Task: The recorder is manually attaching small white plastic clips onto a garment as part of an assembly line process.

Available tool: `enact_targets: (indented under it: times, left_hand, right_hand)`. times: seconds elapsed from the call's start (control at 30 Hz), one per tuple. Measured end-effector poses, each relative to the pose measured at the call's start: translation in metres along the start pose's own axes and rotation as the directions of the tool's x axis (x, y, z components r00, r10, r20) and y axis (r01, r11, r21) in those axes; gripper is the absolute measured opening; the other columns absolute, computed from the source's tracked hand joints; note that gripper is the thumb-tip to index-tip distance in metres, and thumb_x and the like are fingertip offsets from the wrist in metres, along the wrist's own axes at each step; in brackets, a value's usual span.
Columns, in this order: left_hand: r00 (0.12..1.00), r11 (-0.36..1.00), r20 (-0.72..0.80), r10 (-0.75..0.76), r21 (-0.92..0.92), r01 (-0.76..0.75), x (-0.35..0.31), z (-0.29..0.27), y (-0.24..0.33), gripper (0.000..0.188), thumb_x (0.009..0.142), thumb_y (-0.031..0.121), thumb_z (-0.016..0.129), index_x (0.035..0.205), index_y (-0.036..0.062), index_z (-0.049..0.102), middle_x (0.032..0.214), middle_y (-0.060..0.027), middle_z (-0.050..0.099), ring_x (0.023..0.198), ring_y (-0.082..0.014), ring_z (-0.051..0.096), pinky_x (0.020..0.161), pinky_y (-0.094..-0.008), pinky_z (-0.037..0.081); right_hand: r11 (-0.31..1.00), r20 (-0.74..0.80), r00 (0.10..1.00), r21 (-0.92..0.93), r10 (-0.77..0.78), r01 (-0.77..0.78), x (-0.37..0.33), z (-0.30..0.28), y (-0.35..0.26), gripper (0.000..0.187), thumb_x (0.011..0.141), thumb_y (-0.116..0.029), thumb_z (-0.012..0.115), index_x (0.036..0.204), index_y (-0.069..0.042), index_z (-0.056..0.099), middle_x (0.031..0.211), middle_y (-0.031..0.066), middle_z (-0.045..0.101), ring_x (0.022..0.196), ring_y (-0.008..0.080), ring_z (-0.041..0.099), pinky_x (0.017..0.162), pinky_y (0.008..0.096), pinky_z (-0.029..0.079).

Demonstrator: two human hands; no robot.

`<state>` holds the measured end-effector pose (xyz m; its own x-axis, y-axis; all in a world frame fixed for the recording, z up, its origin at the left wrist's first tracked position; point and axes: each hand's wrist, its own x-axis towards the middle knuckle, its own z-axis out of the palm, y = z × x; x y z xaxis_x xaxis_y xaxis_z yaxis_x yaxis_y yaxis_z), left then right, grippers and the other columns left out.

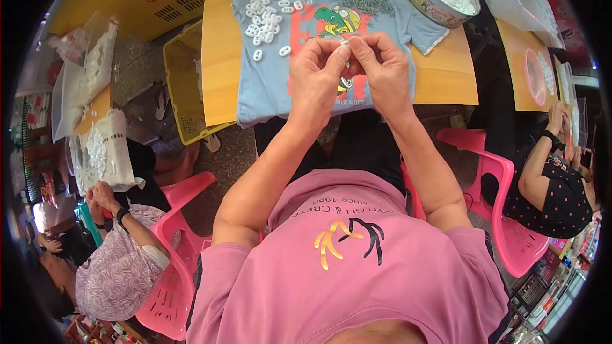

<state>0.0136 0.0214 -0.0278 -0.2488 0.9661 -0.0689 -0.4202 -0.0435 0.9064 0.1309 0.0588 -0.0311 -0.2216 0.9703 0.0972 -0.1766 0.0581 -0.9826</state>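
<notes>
Two hands met above blue shirt (268,83) on table (220,57): small white piece (345,43) pinched betw. left hand (317,76) and right hand (382,70) fingertips, both closed tight. More white pieces (264,16) spread on shirt.

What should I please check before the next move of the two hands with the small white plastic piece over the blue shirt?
1. Small white plastic piece pinched between both hands: ok.
2. Left hand and right hand meet over the light blue printed T-shirt: ok.
3. Loose oval white plastic pieces lie close on the shirt: ok.
4. Heap of small grey metal parts within view: ok.
5. Round patterned tin of white pieces sits on the wooden table: ok.
6. Piece correctly joined: cannot tell, fingers hide it.
</notes>
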Motion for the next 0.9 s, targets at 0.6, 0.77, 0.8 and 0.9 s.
enact_targets:
  times: [0.6, 0.77, 0.8, 0.9]
  left_hand:
    - [0.978, 0.983, 0.157, -0.134, -0.106, 0.152, -0.003, -0.013, 0.022, 0.017, 0.089, 0.014, 0.068, 0.096, 0.0002, 0.062, 0.079, -0.002, 0.061, 0.068, -0.0074, 0.055, 0.061, -0.0224, 0.044]
    - [0.98, 0.987, 0.16, -0.12, -0.086, 0.135, -0.007, -0.014, 0.025, 0.017, 0.09, 0.015, 0.068, 0.095, 0.0006, 0.061, 0.079, -0.0014, 0.061, 0.069, -0.0075, 0.055, 0.063, -0.0226, 0.044]
    - [0.98, 0.989, 0.161, -0.12, -0.066, 0.132, -0.008, -0.015, 0.026, 0.017, 0.09, 0.016, 0.068, 0.095, 0.0006, 0.061, 0.079, -0.0013, 0.061, 0.069, -0.0075, 0.055, 0.064, -0.0226, 0.044]
    - [0.977, 0.993, 0.18, -0.111, -0.023, 0.117, -0.012, -0.013, 0.025, 0.017, 0.091, 0.016, 0.067, 0.094, 0.0008, 0.061, 0.079, -0.001, 0.06, 0.07, -0.0069, 0.054, 0.064, -0.0224, 0.044]
  right_hand:
    - [0.905, 0.325, 0.944, -0.384, -0.052, 0.182, 0.012, -0.028, -0.041, 0.018, 0.097, -0.013, 0.059, 0.102, 0.004, 0.064, 0.087, 0.0048, 0.064, 0.072, 0.0096, 0.062, 0.066, 0.0224, 0.052]
    - [0.725, 0.469, 0.846, -0.486, -0.255, 0.488, 0.017, -0.028, -0.051, 0.014, 0.091, -0.009, 0.065, 0.099, 0.003, 0.063, 0.084, 0.0071, 0.062, 0.072, 0.015, 0.061, 0.064, 0.0263, 0.049]
    - [0.618, 0.543, 0.779, -0.506, -0.314, 0.602, 0.019, -0.028, -0.053, 0.014, 0.089, -0.007, 0.066, 0.098, 0.002, 0.062, 0.082, 0.009, 0.061, 0.072, 0.0185, 0.061, 0.064, 0.0285, 0.048]
    - [0.555, 0.599, 0.726, -0.496, -0.338, 0.668, 0.019, -0.027, -0.056, 0.011, 0.086, -0.004, 0.066, 0.092, 0.002, 0.059, 0.079, 0.0127, 0.058, 0.071, 0.0265, 0.059, 0.062, 0.0344, 0.046]
